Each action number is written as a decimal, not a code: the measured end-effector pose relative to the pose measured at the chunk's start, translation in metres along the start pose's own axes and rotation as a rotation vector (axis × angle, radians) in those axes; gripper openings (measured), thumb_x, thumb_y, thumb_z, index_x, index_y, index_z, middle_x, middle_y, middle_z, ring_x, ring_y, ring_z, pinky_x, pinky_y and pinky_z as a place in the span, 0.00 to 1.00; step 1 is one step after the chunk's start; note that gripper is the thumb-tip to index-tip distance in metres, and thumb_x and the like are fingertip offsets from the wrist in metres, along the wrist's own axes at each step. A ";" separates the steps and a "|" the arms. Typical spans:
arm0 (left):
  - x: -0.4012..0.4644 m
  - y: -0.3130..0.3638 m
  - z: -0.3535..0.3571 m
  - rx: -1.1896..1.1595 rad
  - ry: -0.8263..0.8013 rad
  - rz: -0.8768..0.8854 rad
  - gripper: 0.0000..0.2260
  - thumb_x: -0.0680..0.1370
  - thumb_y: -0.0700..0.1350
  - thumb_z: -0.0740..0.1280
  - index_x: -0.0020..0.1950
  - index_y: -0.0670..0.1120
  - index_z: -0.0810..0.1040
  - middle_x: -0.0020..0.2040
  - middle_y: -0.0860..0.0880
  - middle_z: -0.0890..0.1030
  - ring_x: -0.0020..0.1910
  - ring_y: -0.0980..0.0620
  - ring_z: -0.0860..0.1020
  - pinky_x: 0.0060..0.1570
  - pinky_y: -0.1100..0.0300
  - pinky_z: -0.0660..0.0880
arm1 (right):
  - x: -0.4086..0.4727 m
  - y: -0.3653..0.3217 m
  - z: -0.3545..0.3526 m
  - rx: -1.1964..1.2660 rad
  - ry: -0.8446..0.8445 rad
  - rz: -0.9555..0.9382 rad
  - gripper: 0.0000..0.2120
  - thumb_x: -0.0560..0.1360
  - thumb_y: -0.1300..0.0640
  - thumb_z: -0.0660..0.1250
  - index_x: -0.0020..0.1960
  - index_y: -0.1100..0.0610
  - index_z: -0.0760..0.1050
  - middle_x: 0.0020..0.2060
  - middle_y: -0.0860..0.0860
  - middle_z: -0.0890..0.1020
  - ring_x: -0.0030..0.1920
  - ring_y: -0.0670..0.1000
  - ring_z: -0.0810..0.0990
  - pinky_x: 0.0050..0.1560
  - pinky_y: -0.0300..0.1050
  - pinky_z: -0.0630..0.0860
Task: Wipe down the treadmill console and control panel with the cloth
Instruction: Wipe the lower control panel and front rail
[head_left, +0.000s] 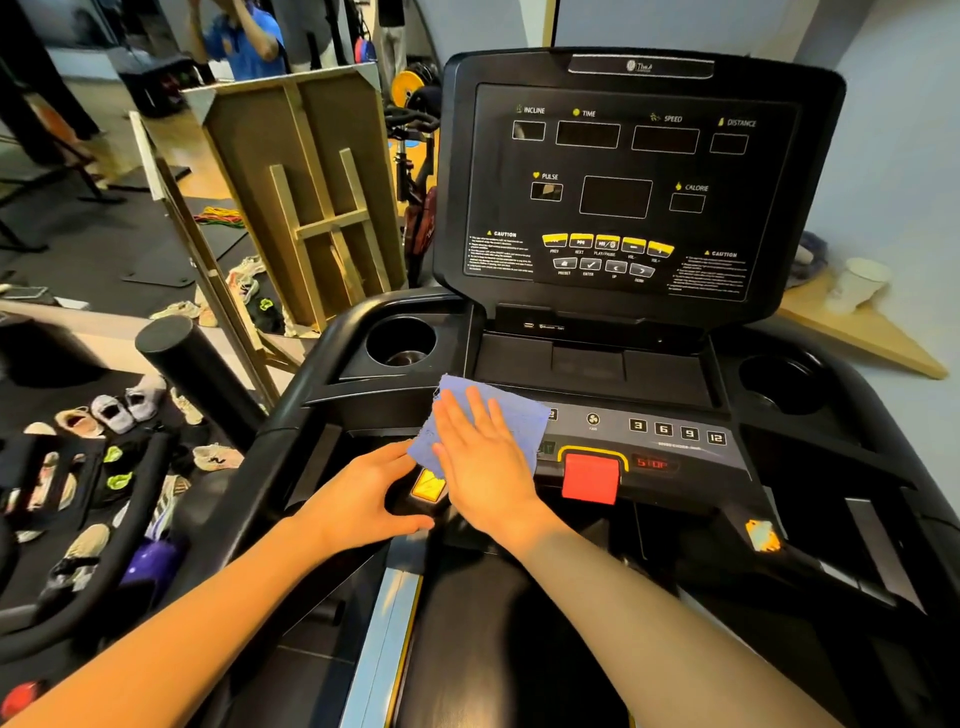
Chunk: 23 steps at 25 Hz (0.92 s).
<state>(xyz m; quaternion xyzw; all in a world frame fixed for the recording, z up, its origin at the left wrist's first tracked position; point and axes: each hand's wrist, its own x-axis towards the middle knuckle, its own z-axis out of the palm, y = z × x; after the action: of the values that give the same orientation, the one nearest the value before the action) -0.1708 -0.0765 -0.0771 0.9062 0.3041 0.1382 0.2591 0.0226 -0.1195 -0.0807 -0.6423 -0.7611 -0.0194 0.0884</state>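
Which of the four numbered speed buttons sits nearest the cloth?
The "3" button, leftmost of the row; 6, 9 and 12 run further right, away from the blue cloth under the right hand.

We see the treadmill's control panel (675, 447) carrying a blue cloth (519, 415) spread flat over its left part, beside the red stop key (590, 477).

Fuzzy cloth (488, 415), glossy plastic console (639, 176)
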 end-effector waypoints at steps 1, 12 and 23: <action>-0.001 -0.001 0.001 -0.002 0.005 0.005 0.29 0.71 0.61 0.74 0.70 0.58 0.73 0.66 0.60 0.75 0.65 0.62 0.74 0.64 0.62 0.73 | -0.001 -0.005 0.000 0.002 0.004 -0.009 0.29 0.82 0.53 0.59 0.78 0.61 0.54 0.78 0.58 0.57 0.78 0.63 0.48 0.77 0.60 0.49; -0.002 0.003 -0.004 -0.022 0.044 0.038 0.29 0.71 0.61 0.74 0.70 0.56 0.75 0.68 0.59 0.76 0.67 0.64 0.73 0.68 0.65 0.69 | -0.028 0.001 0.008 -0.106 0.009 -0.189 0.29 0.80 0.53 0.61 0.79 0.57 0.57 0.78 0.52 0.60 0.79 0.59 0.51 0.77 0.56 0.48; 0.010 0.006 -0.003 0.079 0.020 -0.009 0.41 0.68 0.61 0.76 0.77 0.50 0.65 0.69 0.60 0.69 0.70 0.60 0.68 0.69 0.67 0.61 | -0.100 0.088 -0.025 -0.029 -0.047 -0.167 0.38 0.71 0.67 0.45 0.81 0.52 0.46 0.80 0.47 0.47 0.79 0.53 0.42 0.77 0.55 0.43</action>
<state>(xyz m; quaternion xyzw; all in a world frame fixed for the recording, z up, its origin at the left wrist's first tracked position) -0.1616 -0.0735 -0.0704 0.9130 0.3161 0.1338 0.2206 0.1274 -0.2050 -0.0799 -0.5779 -0.8136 -0.0226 0.0594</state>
